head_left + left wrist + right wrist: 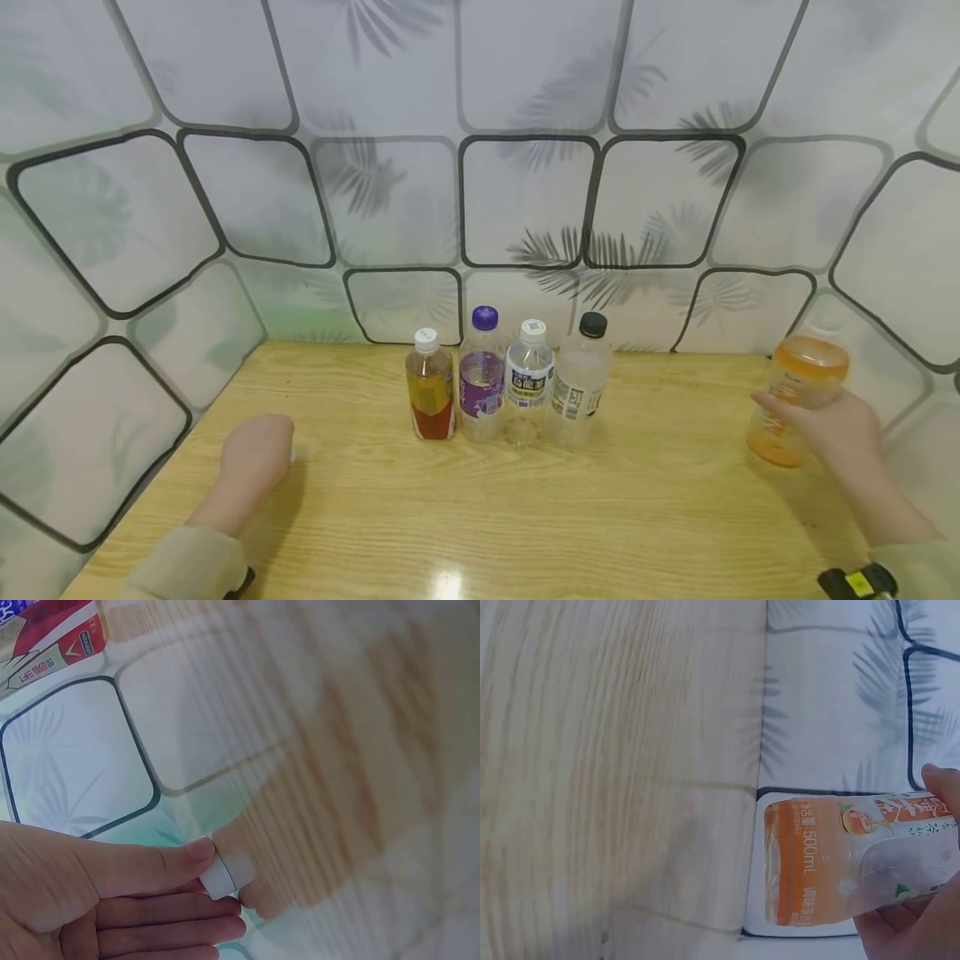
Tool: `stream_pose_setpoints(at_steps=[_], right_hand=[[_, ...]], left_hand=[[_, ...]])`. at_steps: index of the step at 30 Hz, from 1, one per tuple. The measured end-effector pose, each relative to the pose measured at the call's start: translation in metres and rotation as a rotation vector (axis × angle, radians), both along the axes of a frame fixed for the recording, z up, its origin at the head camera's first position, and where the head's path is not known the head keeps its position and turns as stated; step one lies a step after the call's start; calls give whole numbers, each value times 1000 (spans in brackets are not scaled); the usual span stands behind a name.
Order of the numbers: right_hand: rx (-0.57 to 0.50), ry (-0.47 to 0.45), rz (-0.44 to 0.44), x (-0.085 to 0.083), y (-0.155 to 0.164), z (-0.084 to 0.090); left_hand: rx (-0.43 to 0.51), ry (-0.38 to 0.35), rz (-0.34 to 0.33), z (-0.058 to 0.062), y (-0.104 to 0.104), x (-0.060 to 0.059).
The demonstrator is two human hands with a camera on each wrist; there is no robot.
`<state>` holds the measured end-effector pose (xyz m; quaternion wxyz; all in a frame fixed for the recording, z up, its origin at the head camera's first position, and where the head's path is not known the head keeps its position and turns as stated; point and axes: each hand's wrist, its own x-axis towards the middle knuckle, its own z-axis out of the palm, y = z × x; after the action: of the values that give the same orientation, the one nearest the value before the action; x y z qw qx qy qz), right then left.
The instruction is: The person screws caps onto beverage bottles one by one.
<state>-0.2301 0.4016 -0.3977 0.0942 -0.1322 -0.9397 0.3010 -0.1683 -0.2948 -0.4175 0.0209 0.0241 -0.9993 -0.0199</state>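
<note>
At the left of the table, my left hand [258, 447] pinches a small white bottle cap [219, 880] between thumb and fingers, close over the wood. Far to the right, my right hand [847, 425] grips a clear plastic bottle [812, 357] with an orange label round its middle. This bottle leans with its neck toward the right wall, and no cap shows on it in the head view. Its orange lower part and "500mL" print face the camera in the right wrist view, with fingers wrapped round the label [810, 859].
Several capped bottles stand in a row mid-table: a tea bottle with white cap [431, 392], a purple-labelled one [482, 383], a white-capped one [529, 387] and a black-capped one [581, 375]. A patterned wall covering [525, 200] encloses the wooden table [465, 517] at back and sides.
</note>
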Motion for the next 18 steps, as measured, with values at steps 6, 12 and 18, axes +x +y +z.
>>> stream_pose_setpoints(at_steps=[6,12,18], right_hand=[[51,119,82,2,-22,4],[76,170,110,4,-41,10],[73,185,133,8,-57,15]], left_hand=[[-8,14,1,0,1,-1],[-11,12,2,0,2,0],[-28,17,-7,-1,1,1]])
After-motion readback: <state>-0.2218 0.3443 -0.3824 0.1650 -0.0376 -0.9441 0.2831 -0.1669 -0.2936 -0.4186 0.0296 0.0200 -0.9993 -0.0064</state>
